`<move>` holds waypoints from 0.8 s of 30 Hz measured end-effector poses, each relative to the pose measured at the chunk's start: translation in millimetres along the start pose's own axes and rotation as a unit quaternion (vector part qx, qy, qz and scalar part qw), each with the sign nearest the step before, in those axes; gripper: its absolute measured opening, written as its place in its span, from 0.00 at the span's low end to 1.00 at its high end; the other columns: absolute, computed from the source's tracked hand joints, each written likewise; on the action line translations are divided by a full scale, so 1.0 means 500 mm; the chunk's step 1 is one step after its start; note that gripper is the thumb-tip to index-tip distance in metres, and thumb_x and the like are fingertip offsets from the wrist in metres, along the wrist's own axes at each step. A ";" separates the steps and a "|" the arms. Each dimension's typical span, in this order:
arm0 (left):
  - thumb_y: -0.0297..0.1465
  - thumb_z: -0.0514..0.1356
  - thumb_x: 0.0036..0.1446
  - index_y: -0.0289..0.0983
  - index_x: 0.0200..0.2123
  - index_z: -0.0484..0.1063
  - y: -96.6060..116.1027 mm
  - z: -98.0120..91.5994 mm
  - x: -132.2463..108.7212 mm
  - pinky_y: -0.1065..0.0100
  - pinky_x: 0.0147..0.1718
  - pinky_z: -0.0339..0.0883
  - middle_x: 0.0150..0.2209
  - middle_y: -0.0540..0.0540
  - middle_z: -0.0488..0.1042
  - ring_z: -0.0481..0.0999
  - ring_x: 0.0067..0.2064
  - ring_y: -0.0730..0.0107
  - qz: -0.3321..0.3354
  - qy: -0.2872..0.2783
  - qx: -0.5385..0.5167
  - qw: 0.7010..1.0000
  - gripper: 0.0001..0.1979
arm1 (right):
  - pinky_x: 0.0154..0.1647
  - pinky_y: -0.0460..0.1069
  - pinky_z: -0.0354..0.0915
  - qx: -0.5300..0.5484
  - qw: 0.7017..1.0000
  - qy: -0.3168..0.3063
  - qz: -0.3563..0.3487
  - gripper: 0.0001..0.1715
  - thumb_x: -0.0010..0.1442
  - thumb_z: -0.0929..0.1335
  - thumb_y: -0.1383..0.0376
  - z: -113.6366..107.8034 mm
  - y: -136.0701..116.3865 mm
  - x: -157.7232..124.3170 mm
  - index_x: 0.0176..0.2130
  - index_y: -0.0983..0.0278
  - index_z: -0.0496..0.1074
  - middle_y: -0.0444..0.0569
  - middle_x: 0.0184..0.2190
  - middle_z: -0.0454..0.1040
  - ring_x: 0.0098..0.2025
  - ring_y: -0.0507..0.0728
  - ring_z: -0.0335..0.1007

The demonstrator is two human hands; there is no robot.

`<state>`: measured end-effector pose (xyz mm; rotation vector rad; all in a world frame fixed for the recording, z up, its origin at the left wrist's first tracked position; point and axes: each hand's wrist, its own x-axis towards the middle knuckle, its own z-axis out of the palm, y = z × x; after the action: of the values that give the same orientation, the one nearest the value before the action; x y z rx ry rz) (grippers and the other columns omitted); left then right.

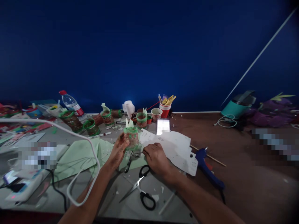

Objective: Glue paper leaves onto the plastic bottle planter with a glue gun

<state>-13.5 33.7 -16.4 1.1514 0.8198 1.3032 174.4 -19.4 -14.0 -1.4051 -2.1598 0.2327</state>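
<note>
Held a green and brown jar (131, 138) in the left hand (119, 149). Curled the right hand (156, 156) near the scissors (136, 185); could not tell if holding anything.

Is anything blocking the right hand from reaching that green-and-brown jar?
Nothing visible does: the left hand holds the green-and-brown jar from one side, and the right hand is close to its other, uncovered side.
</note>
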 end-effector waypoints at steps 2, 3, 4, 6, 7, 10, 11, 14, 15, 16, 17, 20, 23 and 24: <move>0.39 0.67 0.49 0.40 0.49 0.71 0.001 0.002 -0.001 0.56 0.53 0.64 0.47 0.44 0.77 0.76 0.50 0.55 -0.009 0.002 -0.007 1.000 0.23 | 0.47 0.53 0.53 -0.041 0.998 -0.034 0.017 0.11 0.64 0.63 0.70 0.000 0.000 0.002 0.33 0.66 0.74 0.52 0.32 0.78 0.37 0.57 0.71; 0.39 0.67 0.49 0.40 0.49 0.71 0.002 0.004 -0.002 0.56 0.53 0.65 0.48 0.43 0.77 0.76 0.50 0.55 -0.011 -0.001 -0.008 1.000 0.23 | 0.47 0.54 0.52 -0.055 0.997 -0.045 0.024 0.11 0.64 0.63 0.70 0.000 0.001 0.003 0.34 0.66 0.75 0.52 0.33 0.78 0.37 0.58 0.71; 0.39 0.67 0.49 0.40 0.49 0.71 0.004 0.007 -0.003 0.56 0.53 0.64 0.48 0.43 0.77 0.76 0.50 0.55 -0.011 -0.002 -0.008 1.000 0.23 | 0.47 0.54 0.52 -0.066 0.996 -0.054 0.029 0.12 0.64 0.63 0.70 0.000 0.002 0.003 0.34 0.66 0.75 0.52 0.33 0.78 0.38 0.58 0.71; 0.39 0.67 0.49 0.40 0.48 0.72 0.007 0.010 -0.005 0.57 0.53 0.64 0.47 0.43 0.77 0.76 0.50 0.56 -0.010 -0.003 -0.004 1.000 0.22 | 0.47 0.55 0.51 -0.077 0.994 -0.063 0.036 0.12 0.64 0.63 0.70 0.001 0.005 0.002 0.34 0.66 0.75 0.52 0.34 0.78 0.38 0.58 0.71; 0.39 0.67 0.49 0.40 0.47 0.72 0.009 0.011 -0.006 0.57 0.53 0.64 0.47 0.43 0.77 0.76 0.50 0.56 -0.011 -0.003 -0.002 1.000 0.22 | 0.47 0.55 0.51 -0.081 0.994 -0.065 0.038 0.11 0.63 0.64 0.71 0.002 0.007 0.001 0.33 0.65 0.76 0.53 0.34 0.78 0.38 0.59 0.71; 0.39 0.67 0.50 0.40 0.47 0.72 0.008 0.010 -0.007 0.58 0.53 0.65 0.46 0.44 0.78 0.76 0.49 0.57 -0.010 -0.006 0.005 1.000 0.21 | 0.48 0.56 0.52 -0.072 0.995 -0.056 0.044 0.11 0.61 0.64 0.72 0.000 0.009 0.000 0.34 0.64 0.77 0.54 0.36 0.78 0.40 0.60 0.71; 0.39 0.67 0.50 0.41 0.48 0.72 0.007 0.009 -0.006 0.58 0.53 0.65 0.46 0.44 0.77 0.76 0.49 0.57 -0.009 -0.006 0.009 1.000 0.22 | 0.49 0.57 0.52 -0.058 0.996 -0.043 0.048 0.12 0.60 0.64 0.73 -0.001 0.009 0.000 0.35 0.64 0.77 0.53 0.37 0.78 0.41 0.60 0.71; 0.38 0.69 0.48 0.41 0.49 0.70 0.000 0.007 -0.004 0.59 0.52 0.66 0.48 0.44 0.76 0.75 0.51 0.57 -0.001 0.007 0.019 1.000 0.25 | 0.49 0.56 0.55 0.039 0.997 0.033 0.065 0.12 0.60 0.64 0.72 -0.003 0.010 0.003 0.37 0.63 0.77 0.52 0.36 0.78 0.41 0.59 0.72; 0.38 0.69 0.47 0.41 0.50 0.70 -0.002 0.007 -0.003 0.59 0.52 0.66 0.48 0.44 0.75 0.74 0.51 0.57 0.001 0.009 0.022 1.000 0.26 | 0.48 0.55 0.57 0.086 0.992 0.062 0.070 0.11 0.60 0.64 0.71 -0.003 0.011 0.005 0.36 0.63 0.77 0.52 0.36 0.78 0.41 0.59 0.72; 0.38 0.70 0.46 0.41 0.50 0.69 -0.005 0.007 -0.003 0.58 0.52 0.66 0.49 0.43 0.75 0.74 0.51 0.56 0.004 0.006 0.028 1.000 0.28 | 0.46 0.53 0.60 0.135 0.984 0.090 0.076 0.11 0.59 0.64 0.70 -0.003 0.012 0.007 0.36 0.64 0.77 0.52 0.35 0.78 0.40 0.59 0.72; 0.39 0.70 0.46 0.40 0.51 0.68 -0.007 0.008 -0.004 0.58 0.52 0.66 0.49 0.43 0.74 0.73 0.52 0.56 0.008 0.002 0.037 0.999 0.29 | 0.44 0.52 0.62 0.182 0.973 0.115 0.086 0.10 0.59 0.64 0.69 -0.002 0.012 0.009 0.36 0.64 0.76 0.52 0.35 0.78 0.40 0.59 0.73; 0.39 0.69 0.46 0.39 0.55 0.64 -0.015 0.010 -0.010 0.55 0.56 0.63 0.53 0.40 0.71 0.71 0.56 0.53 0.023 -0.010 0.100 0.995 0.33 | 0.39 0.50 0.65 0.289 0.935 0.155 0.136 0.10 0.58 0.65 0.64 -0.002 0.009 0.014 0.36 0.64 0.75 0.52 0.35 0.78 0.39 0.59 0.74; 0.39 0.68 0.48 0.38 0.59 0.58 -0.022 0.012 -0.019 0.53 0.59 0.58 0.56 0.38 0.68 0.68 0.59 0.52 0.044 -0.022 0.169 0.984 0.37 | 0.39 0.50 0.66 0.331 0.915 0.154 0.170 0.11 0.56 0.66 0.62 -0.005 0.001 0.016 0.36 0.65 0.75 0.52 0.34 0.79 0.38 0.59 0.74; 0.38 0.68 0.48 0.38 0.59 0.57 -0.025 0.013 -0.023 0.52 0.59 0.57 0.57 0.38 0.67 0.67 0.60 0.51 0.052 -0.026 0.192 0.980 0.38 | 0.39 0.50 0.66 0.334 0.913 0.151 0.177 0.11 0.55 0.66 0.62 -0.007 -0.001 0.016 0.35 0.65 0.75 0.52 0.34 0.79 0.37 0.59 0.74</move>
<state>-5.3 22.6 -28.0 1.5433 1.0130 1.2243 173.2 -13.1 -8.1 -1.2907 -1.3615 0.7563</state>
